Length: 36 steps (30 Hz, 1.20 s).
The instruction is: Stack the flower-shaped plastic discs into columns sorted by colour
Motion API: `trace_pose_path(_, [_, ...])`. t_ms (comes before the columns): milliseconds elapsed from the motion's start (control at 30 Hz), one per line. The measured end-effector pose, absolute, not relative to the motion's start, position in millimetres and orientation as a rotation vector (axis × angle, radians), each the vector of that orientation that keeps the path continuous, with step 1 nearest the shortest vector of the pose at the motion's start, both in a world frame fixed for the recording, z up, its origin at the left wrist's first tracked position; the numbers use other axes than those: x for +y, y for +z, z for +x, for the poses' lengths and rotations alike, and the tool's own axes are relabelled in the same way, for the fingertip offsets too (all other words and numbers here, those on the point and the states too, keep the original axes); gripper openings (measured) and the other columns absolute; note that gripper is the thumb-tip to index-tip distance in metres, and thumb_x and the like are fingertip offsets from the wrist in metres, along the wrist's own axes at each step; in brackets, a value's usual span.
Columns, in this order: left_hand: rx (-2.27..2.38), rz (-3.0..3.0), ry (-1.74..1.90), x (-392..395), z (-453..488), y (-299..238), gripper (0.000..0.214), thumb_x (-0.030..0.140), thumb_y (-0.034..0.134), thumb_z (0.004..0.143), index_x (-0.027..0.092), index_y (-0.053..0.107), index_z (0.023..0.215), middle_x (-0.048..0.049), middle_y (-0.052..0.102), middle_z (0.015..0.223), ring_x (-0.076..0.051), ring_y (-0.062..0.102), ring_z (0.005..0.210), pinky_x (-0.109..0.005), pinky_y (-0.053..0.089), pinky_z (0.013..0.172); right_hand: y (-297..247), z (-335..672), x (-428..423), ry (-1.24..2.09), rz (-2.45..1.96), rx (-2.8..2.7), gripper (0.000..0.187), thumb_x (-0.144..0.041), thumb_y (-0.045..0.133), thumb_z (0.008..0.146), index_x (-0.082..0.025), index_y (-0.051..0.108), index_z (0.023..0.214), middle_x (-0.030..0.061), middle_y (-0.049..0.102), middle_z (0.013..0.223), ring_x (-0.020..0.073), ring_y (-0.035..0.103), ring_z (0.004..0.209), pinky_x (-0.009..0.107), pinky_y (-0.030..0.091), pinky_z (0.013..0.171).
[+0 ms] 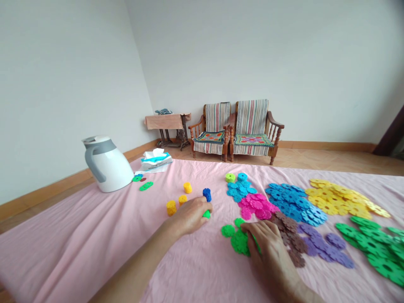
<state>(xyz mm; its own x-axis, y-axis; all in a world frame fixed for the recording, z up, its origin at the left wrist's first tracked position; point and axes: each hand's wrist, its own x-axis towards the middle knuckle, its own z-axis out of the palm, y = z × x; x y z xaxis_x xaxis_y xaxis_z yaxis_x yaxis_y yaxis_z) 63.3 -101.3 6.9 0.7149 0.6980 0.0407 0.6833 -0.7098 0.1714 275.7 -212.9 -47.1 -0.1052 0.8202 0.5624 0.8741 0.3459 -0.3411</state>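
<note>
My left hand (191, 215) rests on the pink cloth (94, 240) with its fingers curled round a small green stack of discs (206, 214). A blue stack (207, 194) stands just behind it, and yellow stacks (171, 207) stand to its left. My right hand (268, 244) lies palm down over a loose pile of bright green flower-shaped discs (237, 240), its fingers pressed together on them. Whether they pinch one disc is hidden.
Sorted piles of discs lie to the right: light blue (240, 190), magenta (257, 205), blue (293, 202), yellow (341, 197), brown (290, 233), purple (325, 244), green (375, 246). A white kettle (107, 163) and a tissue pack (156, 160) stand far left. Two wooden armchairs (236, 130) stand behind.
</note>
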Motion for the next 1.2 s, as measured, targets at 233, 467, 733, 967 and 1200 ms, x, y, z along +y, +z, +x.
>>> trace_pose_path(233, [1.113, 2.760, 0.145, -101, 64, 6, 0.017, 0.012, 0.056, 0.072, 0.021, 0.060, 0.086, -0.0021, 0.057, 0.089, -0.018, 0.056, 0.086, -0.024, 0.041, 0.073, -45, 275, -214, -0.100, -1.482, -1.926, 0.019, -0.016, 0.044, 0.086, -0.021, 0.060, 0.095, 0.0021, 0.064, 0.078, 0.0181, 0.058, 0.080, 0.035, 0.038, 0.078])
trace_pose_path(467, [1.007, 2.713, 0.333, -98, 50, 9, 0.042, 0.014, 0.063, 0.070, 0.022, 0.057, 0.111, -0.0057, 0.057, 0.109, -0.022, 0.054, 0.101, -0.031, 0.040, 0.089, -47, 275, -212, -0.097, -1.477, -1.925, 0.018, -0.017, 0.044, 0.086, -0.021, 0.059, 0.094, 0.0023, 0.064, 0.079, 0.0181, 0.058, 0.080, 0.035, 0.038, 0.078])
trace_pose_path(733, [0.963, 2.684, 0.351, -98, 48, 14, 0.023, 0.013, 0.057, 0.075, 0.020, 0.063, 0.097, -0.0036, 0.062, 0.099, -0.021, 0.057, 0.094, -0.030, 0.042, 0.085, -48, 275, -212, -0.097, -1.470, -1.906, 0.017, -0.017, 0.044, 0.086, -0.022, 0.059, 0.093, 0.0022, 0.064, 0.080, 0.0181, 0.058, 0.080, 0.035, 0.038, 0.078])
trace_pose_path(967, [0.965, 2.670, 0.344, -96, 50, 12, 0.025, 0.014, 0.059, 0.075, 0.021, 0.064, 0.098, -0.0039, 0.063, 0.099, -0.021, 0.058, 0.094, -0.030, 0.043, 0.085, -48, 275, -213, -0.057, -1.481, -1.908, 0.018, -0.016, 0.045, 0.086, -0.021, 0.059, 0.095, 0.0025, 0.063, 0.080, 0.0191, 0.056, 0.083, 0.036, 0.038, 0.078])
trace_pose_path(1200, [1.286, 2.117, 0.920, -116, 54, 17, 0.053, 0.014, 0.051, 0.078, 0.020, 0.040, 0.129, -0.0091, 0.056, 0.115, -0.016, 0.060, 0.084, -0.028, 0.050, 0.073, -43, 273, -214, -0.024, -1.441, -1.904, 0.023, -0.013, 0.043, 0.086, -0.022, 0.060, 0.099, 0.0032, 0.065, 0.086, 0.0190, 0.056, 0.085, 0.037, 0.038, 0.080])
